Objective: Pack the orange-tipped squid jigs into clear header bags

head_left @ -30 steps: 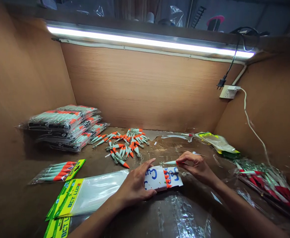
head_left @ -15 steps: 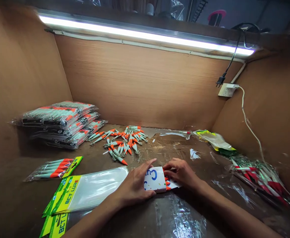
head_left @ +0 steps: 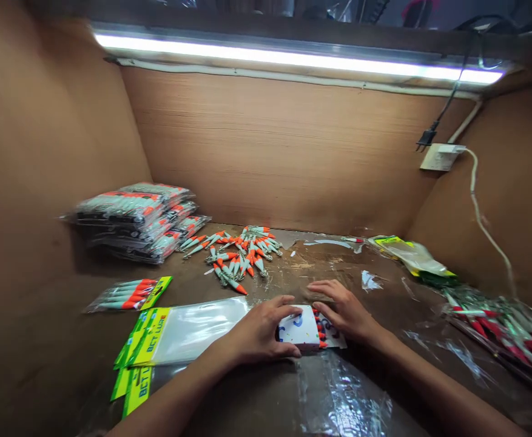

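Note:
My left hand [head_left: 266, 331] grips a small white box [head_left: 298, 328] with blue lettering, thumb on the near side and fingers across the top. Orange tips of fishing lures [head_left: 322, 331] show at the box's right end, above a white flap. My right hand [head_left: 343, 312] is beside that end with its fingers stretched out and apart, the thumb close to the lure tips. Beyond the hands lies a loose pile of orange and pale squid-jig lures [head_left: 238, 255]. Left of the box are flat clear bags [head_left: 202, 325] with yellow-green headers.
A stack of packed lure bags [head_left: 133, 221] stands at the back left, with one filled bag [head_left: 131, 294] before it. Red and white lures [head_left: 497, 328] and more header bags [head_left: 411, 258] lie at the right. A white cable [head_left: 479, 212] hangs from the outlet [head_left: 439, 158].
My right hand has opened its fingers and drawn slightly off the lure tips. My left hand still holds the box. The camera view has shifted, moving the scene rightward.

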Demonstrator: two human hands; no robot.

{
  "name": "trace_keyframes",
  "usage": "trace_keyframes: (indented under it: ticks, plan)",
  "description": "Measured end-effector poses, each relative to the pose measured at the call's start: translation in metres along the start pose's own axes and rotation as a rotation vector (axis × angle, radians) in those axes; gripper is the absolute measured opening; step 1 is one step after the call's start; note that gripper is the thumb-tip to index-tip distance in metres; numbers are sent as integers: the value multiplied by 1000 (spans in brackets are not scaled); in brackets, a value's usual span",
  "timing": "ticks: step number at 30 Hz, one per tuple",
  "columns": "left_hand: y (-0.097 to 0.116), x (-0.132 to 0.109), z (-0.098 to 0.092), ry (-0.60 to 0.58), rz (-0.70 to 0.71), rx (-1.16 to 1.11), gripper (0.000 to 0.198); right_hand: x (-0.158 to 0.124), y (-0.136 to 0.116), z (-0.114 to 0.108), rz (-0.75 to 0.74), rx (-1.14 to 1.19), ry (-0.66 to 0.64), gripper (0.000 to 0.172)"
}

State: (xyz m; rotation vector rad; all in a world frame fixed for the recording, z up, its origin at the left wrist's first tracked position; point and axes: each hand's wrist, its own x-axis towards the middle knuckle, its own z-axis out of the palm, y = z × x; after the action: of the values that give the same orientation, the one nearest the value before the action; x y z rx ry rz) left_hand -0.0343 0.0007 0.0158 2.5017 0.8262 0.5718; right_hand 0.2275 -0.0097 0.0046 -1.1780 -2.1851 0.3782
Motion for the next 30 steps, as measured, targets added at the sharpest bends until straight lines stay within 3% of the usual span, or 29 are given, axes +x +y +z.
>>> trace_keyframes:
  ticks: [3, 5, 8, 11, 15, 18, 22, 25, 27, 30]
  plan:
    - [-5, -19, -34, 120, -125, 102, 47, -6, -20, 3, -77, 25, -145, 75]
    - [-17, -44, -61, 206, -303, 245, 30, -9, -29, 3, -95, 18, -250, 87]
    - [-43, -81, -89, 197, -558, 380, 34, -9, -31, -2, -155, 32, -347, 85]
    - [-65, -98, -97, 158, -619, 309, 27, -9, -17, -10, -202, 10, -387, 72]
    - [-74, -96, -98, 214, -597, 229, 20, -16, 0, -11, -193, -4, -271, 51]
    - [-71, -92, -102, 233, -533, 243, 25, -22, -7, -4, -119, -11, -181, 40]
    - [-59, -87, -108, 374, -416, 252, 26, -25, -25, 4, -27, -107, -168, 46]
    - [-47, -75, -110, 488, -409, 197, 28, -27, -22, 3, -40, -126, -185, 24]
    - [-41, -60, -109, 522, -425, 89, 29, -29, -11, 2, -25, -136, -200, 31]
    - [-40, -32, -105, 579, -408, -122, 31, -32, 10, 5, 143, -237, -158, 65]
